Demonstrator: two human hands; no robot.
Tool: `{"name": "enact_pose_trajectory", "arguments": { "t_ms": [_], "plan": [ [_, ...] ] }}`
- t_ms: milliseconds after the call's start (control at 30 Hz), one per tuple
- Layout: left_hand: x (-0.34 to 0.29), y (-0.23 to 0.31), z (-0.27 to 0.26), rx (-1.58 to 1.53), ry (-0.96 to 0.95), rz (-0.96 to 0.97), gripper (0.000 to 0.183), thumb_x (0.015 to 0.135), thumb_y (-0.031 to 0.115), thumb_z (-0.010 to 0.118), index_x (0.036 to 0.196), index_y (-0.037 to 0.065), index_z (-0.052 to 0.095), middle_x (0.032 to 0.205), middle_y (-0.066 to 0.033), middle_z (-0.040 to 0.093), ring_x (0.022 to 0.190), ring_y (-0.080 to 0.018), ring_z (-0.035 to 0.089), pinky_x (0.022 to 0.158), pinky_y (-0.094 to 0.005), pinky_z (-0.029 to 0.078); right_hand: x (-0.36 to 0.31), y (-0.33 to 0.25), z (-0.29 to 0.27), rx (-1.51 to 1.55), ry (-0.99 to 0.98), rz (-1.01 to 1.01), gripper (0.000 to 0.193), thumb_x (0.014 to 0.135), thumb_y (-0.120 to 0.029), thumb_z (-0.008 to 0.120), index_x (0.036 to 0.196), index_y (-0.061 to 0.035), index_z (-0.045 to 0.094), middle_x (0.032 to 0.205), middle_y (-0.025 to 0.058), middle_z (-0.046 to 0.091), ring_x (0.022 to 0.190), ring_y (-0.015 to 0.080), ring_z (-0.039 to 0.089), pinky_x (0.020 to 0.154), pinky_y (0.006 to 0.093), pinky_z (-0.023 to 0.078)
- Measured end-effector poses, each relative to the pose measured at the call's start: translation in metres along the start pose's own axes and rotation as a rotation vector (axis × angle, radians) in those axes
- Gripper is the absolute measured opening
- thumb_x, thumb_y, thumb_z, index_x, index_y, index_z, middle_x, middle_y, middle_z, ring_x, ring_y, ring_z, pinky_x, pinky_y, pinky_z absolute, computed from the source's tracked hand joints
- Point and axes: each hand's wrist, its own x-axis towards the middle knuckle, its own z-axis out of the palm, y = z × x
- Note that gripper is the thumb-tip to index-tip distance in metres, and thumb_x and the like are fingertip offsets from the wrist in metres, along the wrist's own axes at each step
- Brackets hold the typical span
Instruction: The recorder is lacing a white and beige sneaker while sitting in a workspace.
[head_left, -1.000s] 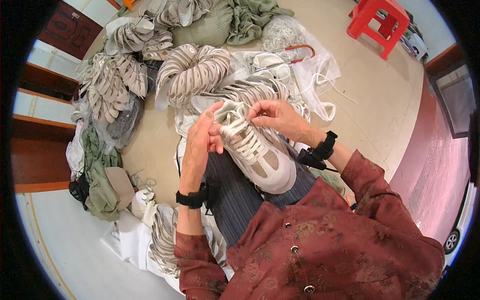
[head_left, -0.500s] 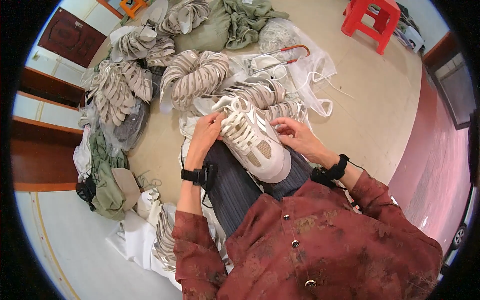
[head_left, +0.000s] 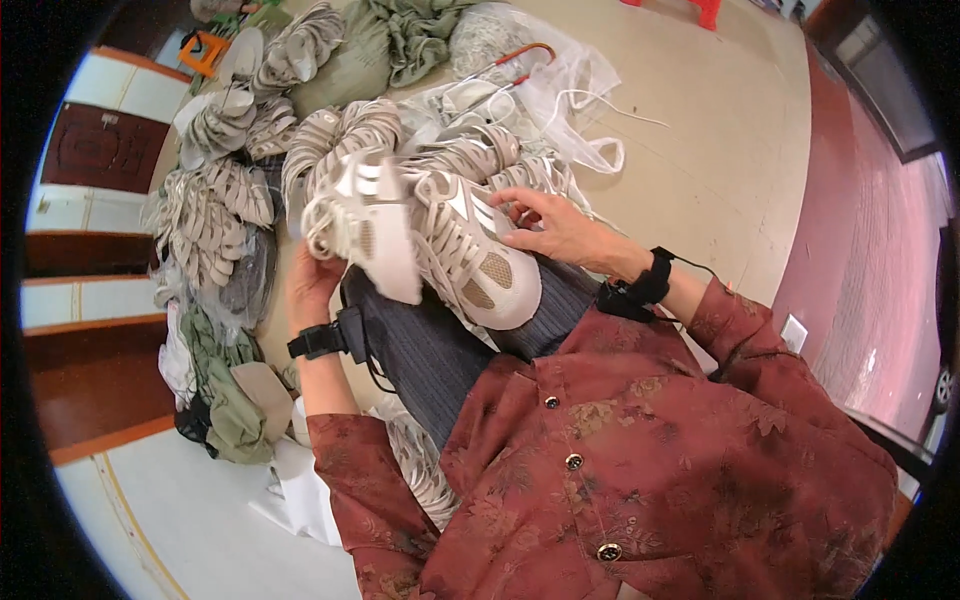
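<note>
My left hand (head_left: 316, 282) is closed on the near-left edge of a white and beige sneaker upper (head_left: 385, 240), tilted and smeared by motion; some of its fingers are hidden behind it. Beside it, a second laced sneaker upper (head_left: 502, 290) with tan mesh panels lies over my lap, its toe toward me. My right hand (head_left: 565, 232) is at the right side of that second one, thumb and fingers apart, the fingertips at its edge. Whether they press on it I cannot tell. Both wrists wear black straps.
Bundles of flat beige shoe pieces (head_left: 215, 215) lie on the floor ahead and to the left. Beyond my knees are a clear plastic bag (head_left: 590, 75) and a red hooked handle (head_left: 530, 52). Green cloth (head_left: 425, 40) lies behind them, and part of a red stool (head_left: 708, 12) shows far right.
Only one sneaker upper showed on my lap; now two are side by side. My left hand has moved left with one of them. The whole view has shifted.
</note>
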Motion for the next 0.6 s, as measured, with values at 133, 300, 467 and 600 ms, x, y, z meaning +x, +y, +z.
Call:
{"name": "enact_pose_trajectory", "arguments": {
  "t_ms": [133, 300, 467, 600],
  "plan": [
    [-0.012, 0.017, -0.020, -0.094, -0.219, -0.172, 0.022, 0.095, 0.018, 0.060, 0.110, 0.003, 0.064, 0.101, -0.0060, 0.071, 0.084, -0.0160, 0.069, 0.073, -0.0310, 0.059, -0.003, -0.004, 0.004, 0.049, 0.002, -0.032, 0.049, 0.085, -0.022, 0.071, 0.130, -0.0100, 0.054, 0.099, 0.0085, 0.055, 0.089, 0.0186, 0.053, 0.083, 0.0326, 0.047],
    [-0.025, -0.001, 0.034, 0.132, 0.112, 0.030, 0.023, 0.095, 0.015, 0.059, 0.112, 0.001, 0.064, 0.101, -0.0068, 0.070, 0.078, -0.0132, 0.069, 0.059, -0.0212, 0.055, -0.008, 0.003, -0.001, 0.080, 0.017, -0.039, 0.048, 0.085, -0.021, 0.072, 0.129, -0.0095, 0.055, 0.097, 0.0076, 0.056, 0.088, 0.0183, 0.053, 0.081, 0.0324, 0.047],
    [-0.032, -0.022, 0.070, 0.524, -0.025, 0.103, 0.024, 0.098, 0.025, 0.060, 0.111, 0.006, 0.067, 0.085, 0.0062, 0.065, 0.060, 0.0013, 0.052, 0.050, -0.0166, 0.038, -0.007, 0.010, 0.001, 0.076, 0.033, -0.091, 0.047, 0.084, -0.020, 0.072, 0.127, -0.0092, 0.056, 0.095, 0.0069, 0.056, 0.086, 0.0180, 0.054, 0.079, 0.0324, 0.048],
    [-0.046, -0.020, 0.095, 0.869, 0.105, 0.211, 0.030, 0.100, 0.029, 0.055, 0.108, 0.004, 0.068, 0.077, 0.0075, 0.059, 0.064, -0.0010, 0.048, 0.055, -0.0201, 0.037, -0.008, 0.008, -0.001, 0.066, 0.038, -0.053, 0.047, 0.084, -0.019, 0.072, 0.127, -0.0108, 0.056, 0.094, 0.0065, 0.057, 0.084, 0.0175, 0.054, 0.077, 0.0320, 0.048]
  ]
}}
